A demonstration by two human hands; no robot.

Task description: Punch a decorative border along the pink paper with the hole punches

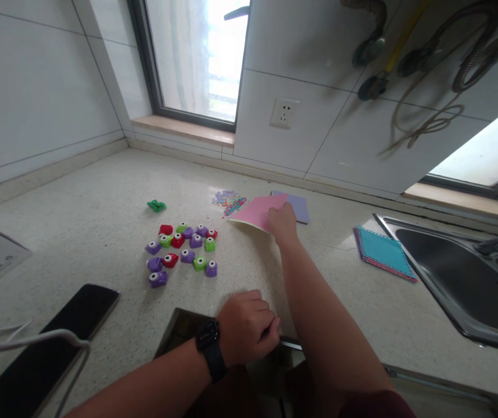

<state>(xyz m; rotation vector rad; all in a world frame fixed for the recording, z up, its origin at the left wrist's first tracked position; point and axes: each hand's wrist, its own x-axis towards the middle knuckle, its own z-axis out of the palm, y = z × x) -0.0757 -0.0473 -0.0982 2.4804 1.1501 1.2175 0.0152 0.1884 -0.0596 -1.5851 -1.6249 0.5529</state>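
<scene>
On my feed, the right hand (pixel 282 223) has the pink sheet (pixel 255 210) pinched at its right part, thumb and fingers closed on it; I can't tell exactly how the thumb sits. The sheet hangs tilted over the counter (pixel 322 273), partly covering the lilac paper (pixel 300 209), its left corner near the confetti (pixel 230 202). I see the left hand (pixel 249 326) at the counter's near edge, fingers curled together in a loose fist, watch (pixel 207 335) on the wrist. Left of the sheet I count a cluster of punches (pixel 196 239) in purple, green and red. The teal sheets (pixel 386 251) lie well to the right, beside the sink (pixel 449 273).
</scene>
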